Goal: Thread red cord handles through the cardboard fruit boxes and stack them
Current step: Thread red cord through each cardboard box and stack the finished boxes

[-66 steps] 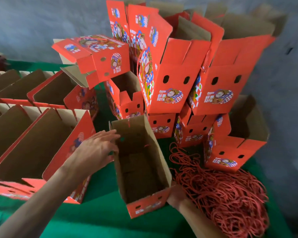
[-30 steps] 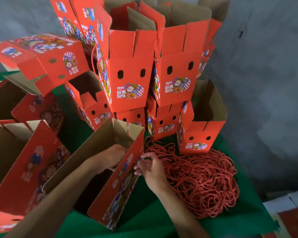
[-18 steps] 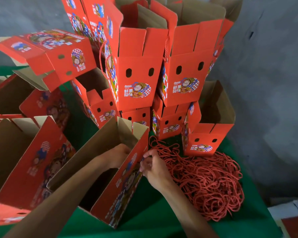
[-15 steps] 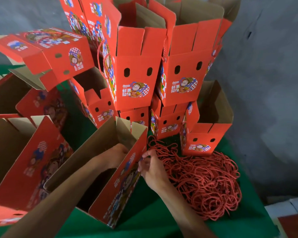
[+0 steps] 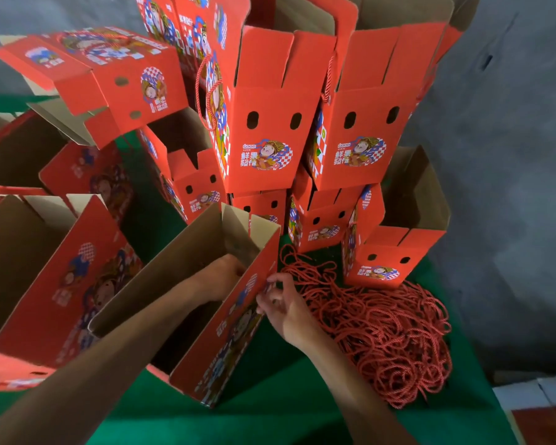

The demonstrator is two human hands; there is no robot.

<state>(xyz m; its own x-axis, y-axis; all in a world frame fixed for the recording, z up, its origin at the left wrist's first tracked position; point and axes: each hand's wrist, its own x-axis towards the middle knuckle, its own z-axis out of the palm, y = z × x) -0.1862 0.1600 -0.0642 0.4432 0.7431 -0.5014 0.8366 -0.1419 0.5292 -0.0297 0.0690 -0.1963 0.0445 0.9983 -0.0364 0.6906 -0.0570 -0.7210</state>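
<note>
**Hands at the open fruit box, cord heap beside it**

I take the open red printed cardboard fruit box [image 5: 225,342] in the middle as my landmark. It stands tilted on the green felt-like table cover [image 5: 280,409], top flaps up, its plain brown inside showing and cartoon print on its red outer wall.

To its left I see more open red cardboard boxes [image 5: 65,284], brown and matte inside.

My left hand [image 5: 225,274] reaches inside the landmark box, against the inner face of its right wall; I cannot tell how its fingers lie.

My right hand [image 5: 283,306] is just outside that same wall, fingers curled and pinched narrow at the wall; whether they hold a cord I cannot tell.

Behind the box rises a stack of red fruit boxes with oval holes [image 5: 267,130], some with twisted cord handles hanging.

To the right lies a tangled heap of red twisted cords [image 5: 385,335], and beyond it a rough grey wall [image 5: 501,194].
</note>
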